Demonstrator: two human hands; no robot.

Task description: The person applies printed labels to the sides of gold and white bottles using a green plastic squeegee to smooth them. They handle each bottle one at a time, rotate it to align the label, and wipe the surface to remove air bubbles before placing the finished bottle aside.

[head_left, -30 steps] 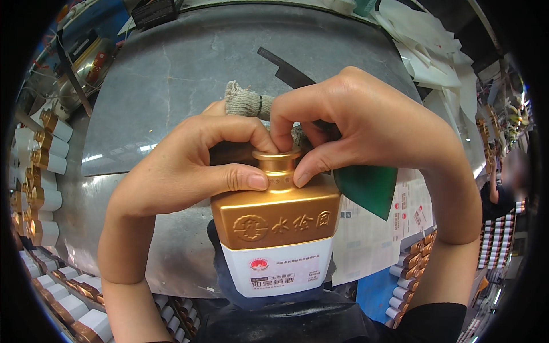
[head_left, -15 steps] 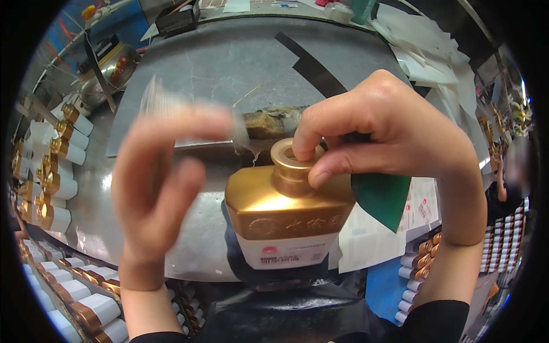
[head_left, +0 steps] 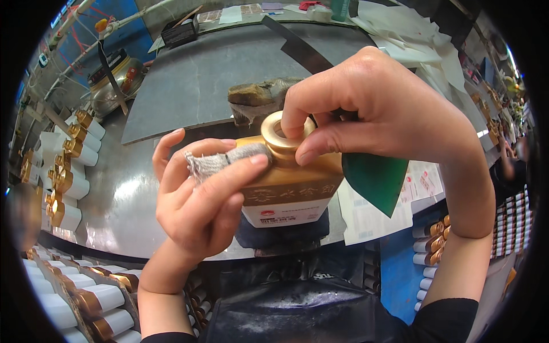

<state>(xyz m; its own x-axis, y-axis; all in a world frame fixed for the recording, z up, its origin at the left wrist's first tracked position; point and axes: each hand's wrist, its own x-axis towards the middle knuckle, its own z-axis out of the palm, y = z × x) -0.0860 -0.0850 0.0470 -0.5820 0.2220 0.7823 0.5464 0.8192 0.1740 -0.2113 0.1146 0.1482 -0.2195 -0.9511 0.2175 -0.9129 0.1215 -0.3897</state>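
Note:
A gold-topped bottle [head_left: 290, 194] with a white lower part stands upright before me, on a dark cloth-like pad. My right hand [head_left: 357, 111] pinches the rim of its neck, forefinger in the mouth and thumb outside. My left hand [head_left: 200, 200] has its fingers spread and wears a frayed grey knitted finger sleeve [head_left: 229, 160] with a dark band. That covered fingertip touches the bottle at the base of its neck. Below my right hand shows a green pointed flat piece [head_left: 377, 183]; I cannot tell whether the hand holds it.
Behind the bottle lies a rough brownish block [head_left: 254, 94] on the grey metal worktop [head_left: 177, 86]. A black notched strip [head_left: 297, 46] runs behind my right hand. Printed paper [head_left: 366, 217] lies at right. Rows of similar bottles [head_left: 71, 183] stand at left, with more on both lower sides.
My left hand has come in from the left and now touches the bottle with its covered finger. The right hand keeps its pinch on the neck. The whole view has shifted slightly.

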